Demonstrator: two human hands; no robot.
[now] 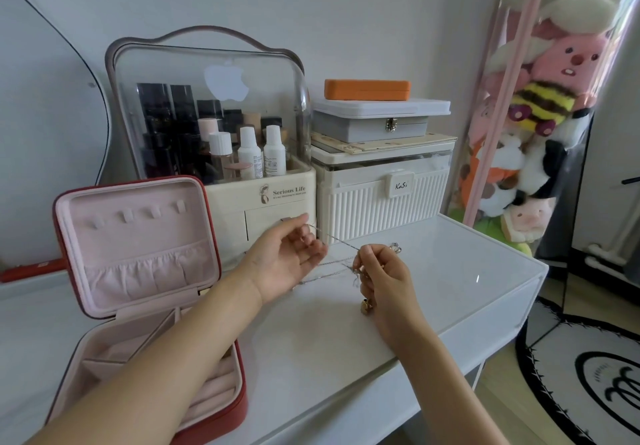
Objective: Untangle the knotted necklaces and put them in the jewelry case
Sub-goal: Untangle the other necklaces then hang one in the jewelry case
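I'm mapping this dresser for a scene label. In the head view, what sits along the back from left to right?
Open jewelry case → clear-domed cosmetics organizer → ribbed cream storage box with stacked cases on top → clear tube of plush toys.

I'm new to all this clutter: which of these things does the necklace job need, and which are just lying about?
In the job:
silver chains
gold pendant
open jewelry case
left hand
right hand

Lying about:
cosmetics organizer
ribbed white box
orange case
plush toys
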